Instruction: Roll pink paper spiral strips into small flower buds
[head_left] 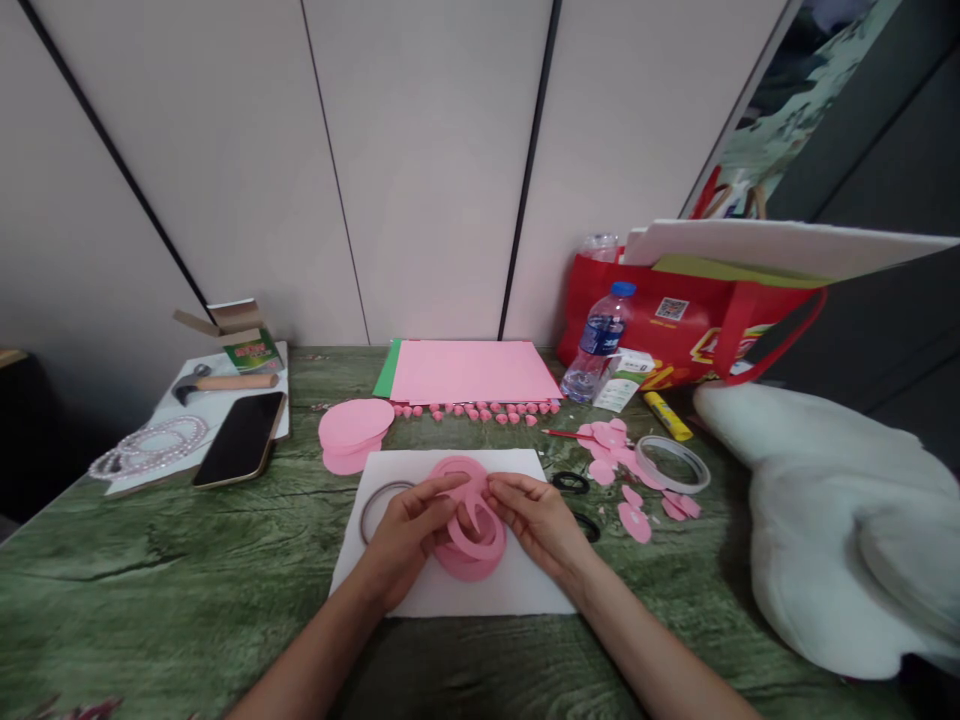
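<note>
Curled pink paper strips (470, 558) form looping rings above a white sheet (517, 597) at the middle of the table. My left hand (409, 535) pinches the pink paper from the left, its thumb and fingers closed on it. From the right, the thumb and fingertips of my right hand (536, 520) close on the paper's upper right edge. A thin ring (373, 500) lies on the sheet, partly hidden by my left hand. Just right of the sheet are two black rings (570, 482), the lower one partly covered by my right hand.
Pink paper ovals (355, 425), pink sheets (476, 370) and small pink pieces (501, 418) lie behind. A phone (241, 438) and hammer (236, 382) are left. Right are a bottle (600, 345), glue stick (667, 415), tape roll (701, 472), red bag (675, 325) and white cushion (810, 540).
</note>
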